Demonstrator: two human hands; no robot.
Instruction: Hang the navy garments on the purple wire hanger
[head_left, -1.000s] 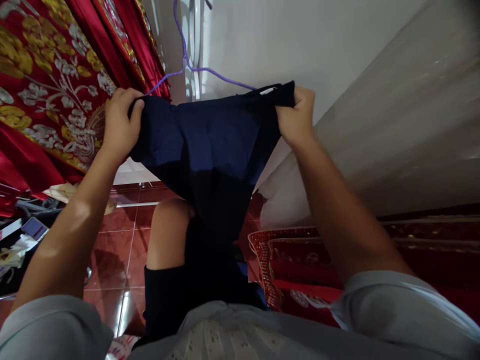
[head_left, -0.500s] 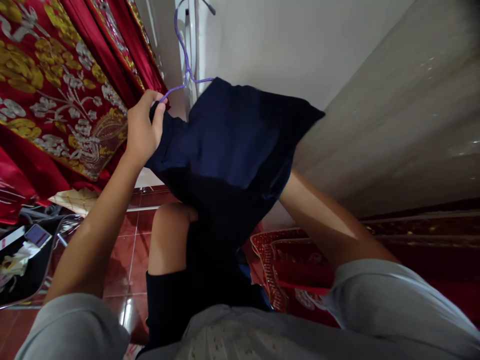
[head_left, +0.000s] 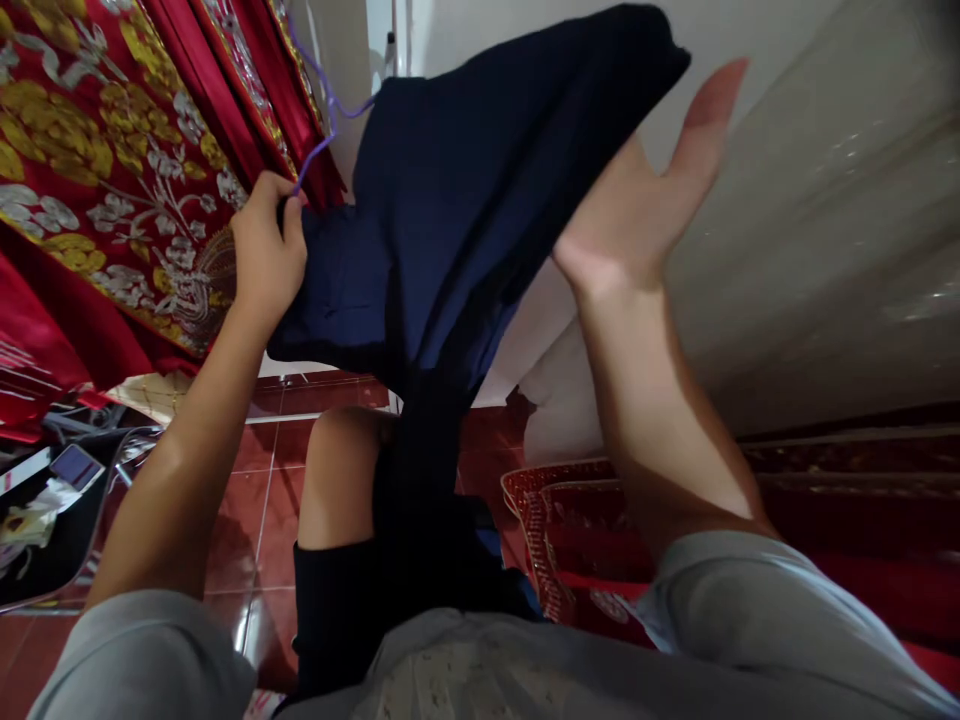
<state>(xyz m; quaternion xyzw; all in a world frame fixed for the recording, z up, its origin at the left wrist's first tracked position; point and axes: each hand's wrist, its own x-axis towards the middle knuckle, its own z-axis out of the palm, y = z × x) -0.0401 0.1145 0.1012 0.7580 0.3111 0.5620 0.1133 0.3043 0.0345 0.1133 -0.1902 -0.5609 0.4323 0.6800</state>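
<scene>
A dark navy garment (head_left: 450,190) hangs spread out in front of me on a purple hanger (head_left: 330,105). My left hand (head_left: 270,240) is closed around one arm of the hanger, with the garment's edge at its fingers. On the other side, my right hand (head_left: 637,215) reaches behind the garment's right part, palm up and thumb stretched away. Cloth covers the right fingers, and they seem flat beneath it. The garment's lower part falls in dark folds towards my lap.
Red cloth with gold and silver flowers (head_left: 112,150) hangs at left. A black chair seat (head_left: 67,540) holds a phone (head_left: 75,468) and papers. Red beaded fabric (head_left: 570,520) lies at lower right, beside a pale wall (head_left: 795,260). The floor has red tiles (head_left: 251,510).
My right hand has come out from under the garment, rising and lifting its right side. My left hand has shifted slightly left with the hanger.
</scene>
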